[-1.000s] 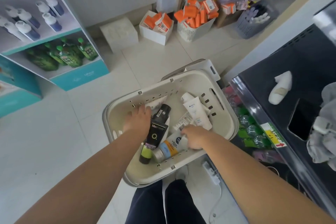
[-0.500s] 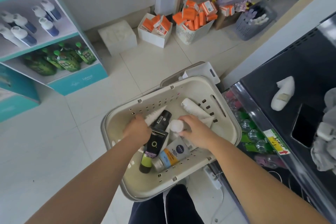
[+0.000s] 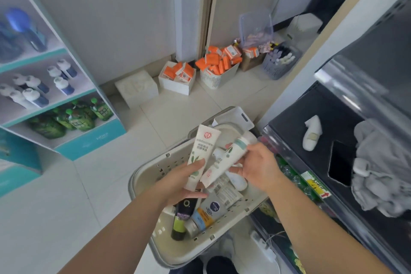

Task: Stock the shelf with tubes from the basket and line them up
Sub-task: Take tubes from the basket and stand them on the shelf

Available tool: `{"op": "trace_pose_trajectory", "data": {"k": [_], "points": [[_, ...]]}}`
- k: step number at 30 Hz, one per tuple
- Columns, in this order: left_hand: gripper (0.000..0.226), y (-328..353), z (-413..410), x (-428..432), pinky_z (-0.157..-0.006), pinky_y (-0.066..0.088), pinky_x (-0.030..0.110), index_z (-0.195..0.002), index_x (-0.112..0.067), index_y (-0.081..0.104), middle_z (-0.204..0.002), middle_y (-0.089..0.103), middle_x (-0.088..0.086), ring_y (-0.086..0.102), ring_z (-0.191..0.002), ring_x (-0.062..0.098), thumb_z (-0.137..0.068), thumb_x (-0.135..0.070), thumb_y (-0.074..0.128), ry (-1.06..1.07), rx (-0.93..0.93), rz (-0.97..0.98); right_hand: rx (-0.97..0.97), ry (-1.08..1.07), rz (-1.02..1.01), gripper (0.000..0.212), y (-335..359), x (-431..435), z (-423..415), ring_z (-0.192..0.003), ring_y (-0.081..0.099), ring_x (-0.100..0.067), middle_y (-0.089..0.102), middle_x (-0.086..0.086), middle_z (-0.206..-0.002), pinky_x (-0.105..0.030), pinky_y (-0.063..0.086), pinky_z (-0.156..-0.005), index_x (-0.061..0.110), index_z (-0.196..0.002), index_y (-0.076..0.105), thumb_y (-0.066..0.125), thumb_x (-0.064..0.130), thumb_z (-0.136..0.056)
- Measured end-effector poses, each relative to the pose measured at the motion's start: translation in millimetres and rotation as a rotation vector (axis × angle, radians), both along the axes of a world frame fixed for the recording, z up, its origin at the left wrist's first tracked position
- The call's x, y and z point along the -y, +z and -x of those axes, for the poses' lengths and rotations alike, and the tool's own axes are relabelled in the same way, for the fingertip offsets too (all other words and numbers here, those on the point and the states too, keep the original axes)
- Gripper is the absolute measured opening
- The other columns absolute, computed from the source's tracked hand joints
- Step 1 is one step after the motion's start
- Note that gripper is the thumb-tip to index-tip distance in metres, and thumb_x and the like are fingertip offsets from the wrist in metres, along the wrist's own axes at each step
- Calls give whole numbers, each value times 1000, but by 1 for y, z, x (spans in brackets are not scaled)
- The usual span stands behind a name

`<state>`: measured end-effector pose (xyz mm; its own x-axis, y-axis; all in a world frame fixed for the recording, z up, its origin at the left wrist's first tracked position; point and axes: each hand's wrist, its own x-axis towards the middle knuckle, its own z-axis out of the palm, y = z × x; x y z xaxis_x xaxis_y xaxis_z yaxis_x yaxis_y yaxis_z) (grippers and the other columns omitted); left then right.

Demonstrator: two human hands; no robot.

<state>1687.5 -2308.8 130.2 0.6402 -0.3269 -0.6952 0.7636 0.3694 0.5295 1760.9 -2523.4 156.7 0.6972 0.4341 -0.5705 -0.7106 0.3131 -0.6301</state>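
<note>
Each hand has a white tube above the basket (image 3: 145, 176). The left hand (image 3: 181, 183) curls round the lower end of the left tube (image 3: 202, 151), which stands nearly upright. The right hand (image 3: 259, 167) pinches the right tube (image 3: 222, 162), which is tilted with its lower end touching or just crossing the left one. That overlap is the likely trouble: moving either hand could knock the other tube, and the left hand's low hold leaves a tall, top-heavy length that could swing or slip back into the basket. A black tube (image 3: 183, 213), a Nivea tube (image 3: 208, 210) and other tubes lie loose in the basket below. The dark shelf (image 3: 289, 131) is close on the right, but a white bottle (image 3: 312, 132), a flat dark thing like a phone (image 3: 342, 162) and a grey cloth (image 3: 382, 167) lie on it, so a neat row may need them moved or avoided. Its front lip could catch a tube.
</note>
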Motion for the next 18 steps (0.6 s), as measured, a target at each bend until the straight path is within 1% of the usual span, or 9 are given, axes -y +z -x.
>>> {"op": "trace_pose_trajectory", "data": {"k": [2,3,5,8,10,12,14,16,18], "points": [[49,19,-4,5,-75,61,41,-125,-10,56,-117,69,16,68,-104,33,-83,-27,73,3,57,76,62,-6,-46,30,15,10,2,-91,63,-27,70,-10,-96,-42,58,-65,12,-96,61,65,12,-66],[49,27,-7,7,-70,61,37,-125,-9,55,-114,70,15,70,-99,31,-82,-20,74,19,83,76,86,-7,-76,39,22,16,4,-94,64,-29,70,-11,-100,-44,59,-67,13,-97,60,73,10,-60],[49,42,-14,11,-63,60,32,-123,-10,55,-109,73,11,71,-95,25,-77,-5,73,51,145,10,109,13,-129,55,37,29,7,-101,65,-30,67,-13,-114,-48,58,-74,16,-102,61,86,18,-53],[50,58,-25,16,-63,58,33,-119,-13,55,-105,74,6,72,-93,22,-76,6,72,1,247,-129,80,21,-140,49,58,51,13,-104,67,-32,63,-17,-128,-46,59,-77,11,-106,67,83,37,-67],[50,67,-32,20,-66,58,36,-118,-15,56,-105,74,5,72,-94,22,-76,7,72,-66,303,-209,68,34,-21,33,69,64,18,-107,66,-34,61,-21,-130,-42,60,-72,5,-104,68,69,31,-84],[50,75,-37,27,-74,59,41,-116,-17,58,-104,75,3,72,-95,23,-75,8,73,-142,364,-286,89,130,213,25,78,77,20,-104,67,-32,65,-20,-123,-40,60,-70,4,-107,67,68,18,-86],[52,85,-41,37,-77,59,41,-114,-20,60,-101,75,-1,72,-94,20,-74,9,74,-215,439,-346,117,342,430,31,87,85,25,-95,68,-31,69,-17,-115,-39,59,-72,14,-117,66,71,15,-86],[56,95,-44,50,-81,59,40,-117,-22,60,-105,75,-2,72,-96,19,-73,8,77,-290,500,-396,165,557,597,35,94,93,33,-87,66,-26,72,-11,-112,-34,56,-73,24,-126,61,67,21,-91],[53,105,-44,65,-82,59,40,-116,-20,60,-107,74,0,71,-96,19,-73,4,79,-347,535,-409,213,635,650,35,97,105,43,-88,67,-23,72,-7,-112,-35,55,-81,19,-127,62,65,26,-93]]}}
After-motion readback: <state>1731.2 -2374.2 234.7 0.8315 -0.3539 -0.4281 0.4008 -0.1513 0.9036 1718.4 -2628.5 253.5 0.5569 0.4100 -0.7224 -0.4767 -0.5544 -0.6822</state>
